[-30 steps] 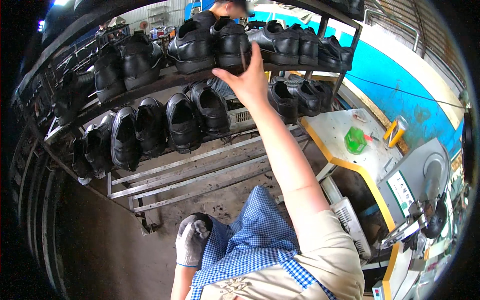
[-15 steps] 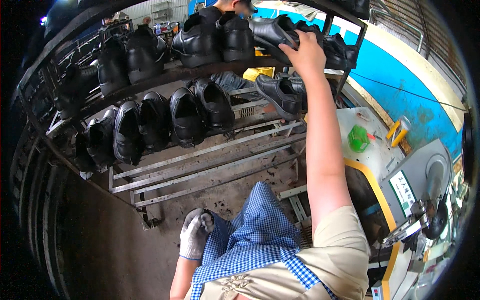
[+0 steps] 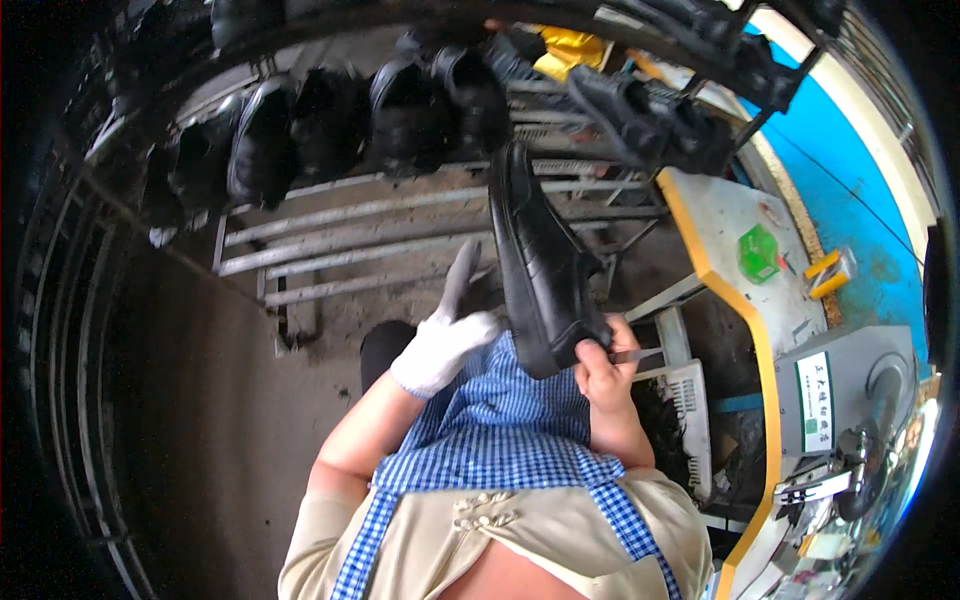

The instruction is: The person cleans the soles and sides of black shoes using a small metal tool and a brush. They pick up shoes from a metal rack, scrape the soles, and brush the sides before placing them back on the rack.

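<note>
A black leather shoe (image 3: 545, 265) is in my bare right hand (image 3: 603, 365), pinched at its near end in front of my apron. The shoe's long axis runs away from me, with its sole edge toward the left. A thin, greyish strip-like thing (image 3: 637, 355) sticks out to the right of the right hand; what it is I cannot make out. My left hand (image 3: 450, 335), in a white knit glove with grey fingers, is open just left of the shoe. Its fingers point away from me and appear apart from the shoe.
Ahead stands a metal rack (image 3: 340, 222) with rows of black shoes (image 3: 405, 115). At right, a yellow-edged worktable (image 3: 715, 225) carries a green container (image 3: 758, 252), a yellow-and-white roll (image 3: 830, 273) and a grey machine (image 3: 845, 385). A white crate (image 3: 687, 415) sits below the table edge.
My right hand has come down from the upper shelf, bringing the shoe close to my body. The left hand has risen from beside my knee and opened. The view has tilted lower.
</note>
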### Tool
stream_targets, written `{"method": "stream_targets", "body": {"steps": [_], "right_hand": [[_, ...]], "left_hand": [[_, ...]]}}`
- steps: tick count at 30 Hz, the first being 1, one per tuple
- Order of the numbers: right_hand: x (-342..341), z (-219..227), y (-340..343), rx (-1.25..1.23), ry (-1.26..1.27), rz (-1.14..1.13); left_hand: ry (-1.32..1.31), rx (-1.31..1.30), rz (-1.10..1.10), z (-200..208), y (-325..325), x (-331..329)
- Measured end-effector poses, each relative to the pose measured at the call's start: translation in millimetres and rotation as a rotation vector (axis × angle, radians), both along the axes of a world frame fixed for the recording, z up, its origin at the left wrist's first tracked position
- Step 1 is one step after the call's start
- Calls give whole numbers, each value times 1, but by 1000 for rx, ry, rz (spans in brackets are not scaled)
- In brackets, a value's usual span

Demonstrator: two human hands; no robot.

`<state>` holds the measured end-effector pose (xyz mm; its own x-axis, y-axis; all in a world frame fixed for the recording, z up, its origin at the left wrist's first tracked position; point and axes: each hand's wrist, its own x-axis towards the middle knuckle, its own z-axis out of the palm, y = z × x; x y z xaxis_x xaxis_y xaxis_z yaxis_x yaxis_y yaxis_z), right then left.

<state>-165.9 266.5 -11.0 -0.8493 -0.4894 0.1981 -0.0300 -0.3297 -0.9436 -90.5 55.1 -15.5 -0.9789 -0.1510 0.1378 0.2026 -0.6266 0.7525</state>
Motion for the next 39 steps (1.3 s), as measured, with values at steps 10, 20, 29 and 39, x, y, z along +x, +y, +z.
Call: {"method": "stream_targets", "body": {"steps": [10, 20, 29, 39], "right_hand": [[-16, 1, -6, 200, 562, 16], [-3, 18, -72, 486, 1027, -27], [-3, 23, -76, 617, 1086, 34], [0, 21, -58, 582, 660, 291]], "left_hand": [[-165, 167, 86, -6, 15, 22], [-107, -433, 343, -36, 17, 31], [-176, -829, 578, -49, 14, 30], [-129, -224, 313, -22, 0, 39]]}}
